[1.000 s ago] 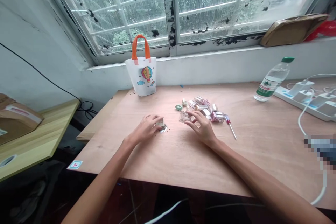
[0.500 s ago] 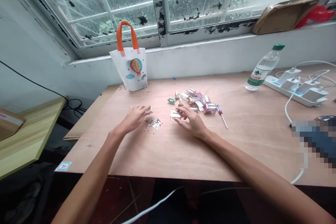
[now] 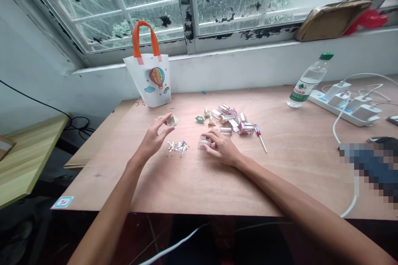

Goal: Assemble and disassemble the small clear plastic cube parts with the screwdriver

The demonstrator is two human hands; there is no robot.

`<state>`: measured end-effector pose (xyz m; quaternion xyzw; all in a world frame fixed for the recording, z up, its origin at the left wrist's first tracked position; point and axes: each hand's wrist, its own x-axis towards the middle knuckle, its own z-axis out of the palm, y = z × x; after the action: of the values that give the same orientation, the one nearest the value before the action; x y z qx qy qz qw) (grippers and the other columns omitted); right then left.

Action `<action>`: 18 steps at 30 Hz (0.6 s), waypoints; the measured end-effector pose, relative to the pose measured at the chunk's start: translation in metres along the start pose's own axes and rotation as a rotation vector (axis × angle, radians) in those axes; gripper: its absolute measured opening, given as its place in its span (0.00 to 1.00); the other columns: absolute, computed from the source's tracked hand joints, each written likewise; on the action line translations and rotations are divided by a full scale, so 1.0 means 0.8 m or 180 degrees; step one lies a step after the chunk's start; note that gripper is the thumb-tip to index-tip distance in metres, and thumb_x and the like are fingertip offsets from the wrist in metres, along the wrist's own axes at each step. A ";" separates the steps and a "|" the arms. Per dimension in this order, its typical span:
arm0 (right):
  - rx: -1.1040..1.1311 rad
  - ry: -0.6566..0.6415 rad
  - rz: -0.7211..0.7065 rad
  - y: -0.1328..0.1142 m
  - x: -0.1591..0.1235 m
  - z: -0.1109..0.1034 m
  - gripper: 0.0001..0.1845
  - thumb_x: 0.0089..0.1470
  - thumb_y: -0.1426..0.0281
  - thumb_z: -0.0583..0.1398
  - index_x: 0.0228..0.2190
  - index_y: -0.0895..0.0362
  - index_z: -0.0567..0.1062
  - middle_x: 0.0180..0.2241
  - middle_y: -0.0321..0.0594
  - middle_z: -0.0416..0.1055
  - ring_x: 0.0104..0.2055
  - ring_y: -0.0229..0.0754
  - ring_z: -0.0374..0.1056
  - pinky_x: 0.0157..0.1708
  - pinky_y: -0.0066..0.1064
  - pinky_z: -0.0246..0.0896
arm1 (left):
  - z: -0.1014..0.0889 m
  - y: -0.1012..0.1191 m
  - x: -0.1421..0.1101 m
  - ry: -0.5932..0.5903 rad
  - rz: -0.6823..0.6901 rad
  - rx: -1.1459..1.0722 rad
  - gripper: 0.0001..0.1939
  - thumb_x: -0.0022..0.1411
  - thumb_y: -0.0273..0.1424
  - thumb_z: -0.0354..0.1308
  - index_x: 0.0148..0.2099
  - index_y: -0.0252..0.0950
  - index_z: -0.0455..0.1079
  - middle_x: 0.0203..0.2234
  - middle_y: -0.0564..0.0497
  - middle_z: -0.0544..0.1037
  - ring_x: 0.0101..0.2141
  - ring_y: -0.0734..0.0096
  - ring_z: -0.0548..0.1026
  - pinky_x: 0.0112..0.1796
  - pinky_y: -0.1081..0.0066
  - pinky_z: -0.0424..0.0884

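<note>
Plywood tabletop (image 3: 273, 182) carries everything in this head view, and both hands work near its middle, back from the near edge. The left hand (image 3: 152, 140) is half open, fingers spread and raised, with a small clear cube (image 3: 172, 121) at the fingertips; whether it is actually gripped cannot be told. The right hand (image 3: 222, 149) is curled over a clear plastic box (image 3: 204, 143), which lies to the left of the palm with its long axis roughly across the table, the fingers hiding its right end. Small metal pieces (image 3: 177, 147) lie on the wood between the hands, nearer the left one. Farther from the near edge sits a heap of boxes (image 3: 231, 118), clear and pink-tinted, closer to the right hand, just beside a red-handled screwdriver (image 3: 260, 138). What the boxes contain is too small to make out.
</note>
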<state>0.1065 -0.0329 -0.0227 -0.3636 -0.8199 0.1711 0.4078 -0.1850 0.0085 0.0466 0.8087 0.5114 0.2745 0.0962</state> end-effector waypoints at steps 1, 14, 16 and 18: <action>-0.0001 0.0014 0.0007 -0.001 0.000 -0.001 0.18 0.64 0.65 0.58 0.53 0.55 0.71 0.48 0.46 0.71 0.37 0.41 0.70 0.35 0.34 0.70 | 0.003 -0.004 -0.001 -0.0089 0.0009 0.0106 0.25 0.69 0.41 0.53 0.64 0.41 0.65 0.51 0.45 0.77 0.52 0.58 0.71 0.56 0.59 0.64; 0.0173 0.0140 0.0086 0.003 -0.003 -0.001 0.19 0.63 0.64 0.60 0.54 0.54 0.71 0.49 0.47 0.71 0.46 0.46 0.70 0.38 0.35 0.72 | -0.006 0.010 -0.006 0.0459 -0.0481 -0.0276 0.26 0.70 0.44 0.49 0.63 0.36 0.66 0.53 0.43 0.76 0.50 0.60 0.74 0.53 0.65 0.66; 0.0176 0.0118 0.0106 0.004 -0.002 0.000 0.19 0.63 0.64 0.60 0.54 0.55 0.71 0.49 0.48 0.71 0.46 0.46 0.70 0.40 0.35 0.71 | -0.008 0.023 -0.002 0.0653 -0.0631 -0.0468 0.27 0.72 0.46 0.44 0.62 0.35 0.68 0.51 0.43 0.78 0.48 0.61 0.75 0.50 0.66 0.68; 0.0255 0.0010 0.0073 0.005 0.001 0.001 0.20 0.63 0.65 0.61 0.54 0.56 0.71 0.49 0.48 0.70 0.46 0.46 0.69 0.42 0.36 0.70 | 0.002 0.041 0.007 0.0469 -0.0660 -0.0476 0.27 0.74 0.46 0.40 0.57 0.34 0.72 0.43 0.45 0.81 0.41 0.63 0.77 0.45 0.67 0.70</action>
<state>0.1075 -0.0298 -0.0254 -0.3566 -0.8075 0.2079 0.4214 -0.1571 -0.0012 0.0616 0.7198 0.5759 0.3590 0.1462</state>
